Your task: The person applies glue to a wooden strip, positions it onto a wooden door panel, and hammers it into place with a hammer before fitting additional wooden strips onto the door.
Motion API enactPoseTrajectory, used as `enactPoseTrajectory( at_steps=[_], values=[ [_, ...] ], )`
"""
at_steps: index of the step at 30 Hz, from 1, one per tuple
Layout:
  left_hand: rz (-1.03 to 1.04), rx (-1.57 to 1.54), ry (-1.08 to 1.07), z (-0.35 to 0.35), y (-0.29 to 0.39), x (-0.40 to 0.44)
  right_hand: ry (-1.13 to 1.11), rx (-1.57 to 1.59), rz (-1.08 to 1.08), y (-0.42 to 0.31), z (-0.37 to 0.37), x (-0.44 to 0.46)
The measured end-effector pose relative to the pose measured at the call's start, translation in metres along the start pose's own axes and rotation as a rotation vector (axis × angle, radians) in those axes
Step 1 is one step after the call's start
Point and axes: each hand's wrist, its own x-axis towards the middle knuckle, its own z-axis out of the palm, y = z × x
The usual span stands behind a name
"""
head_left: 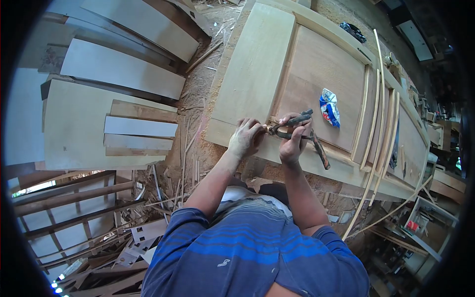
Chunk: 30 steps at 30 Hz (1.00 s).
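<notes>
My right hand [292, 146] is closed around a worn pair of pliers [300, 119], whose two dark handles are spread apart. Their jaws point left, towards my left hand [245, 137]. The fingers of that hand are pinched together right beside the jaws, on something small that I cannot make out. Both hands are over the near edge of a wooden panel door [255, 59] lying flat. A crumpled blue and white packet [329, 107] rests on the door's inset panel, to the right of the pliers.
Long thin wood strips [380, 114] lie across the door and stick out past its near edge. A black plastic bag [352, 32] sits on the far edge. White boards [123, 69] are stacked at left, and wood scraps [133, 247] litter the lower left.
</notes>
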Motion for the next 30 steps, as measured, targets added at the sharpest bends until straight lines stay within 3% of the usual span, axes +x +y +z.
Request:
enactPoseTrajectory(
  at_steps=[7,15,18,21,24,30],
  values=[
    [0.016,0.047,0.041,0.007,-0.002,0.001,0.100,0.102,0.065,-0.002,0.008,0.007],
    [0.058,0.071,0.092,0.011,-0.005,0.002,0.631,0.534,0.490,0.007,-0.048,0.029],
    [0.065,0.084,0.084,0.012,-0.007,0.002,0.705,0.607,0.521,0.010,-0.056,0.028],
    [0.030,0.037,0.029,0.012,-0.007,0.000,0.904,0.709,0.416,-0.008,-0.081,0.042],
    [0.064,0.070,0.098,0.012,-0.004,0.002,0.787,0.663,0.289,-0.072,-0.102,0.072],
    [-0.015,-0.127,0.117,-0.004,0.036,0.018,0.597,0.936,0.179,-0.124,-0.150,0.066]
  ],
)
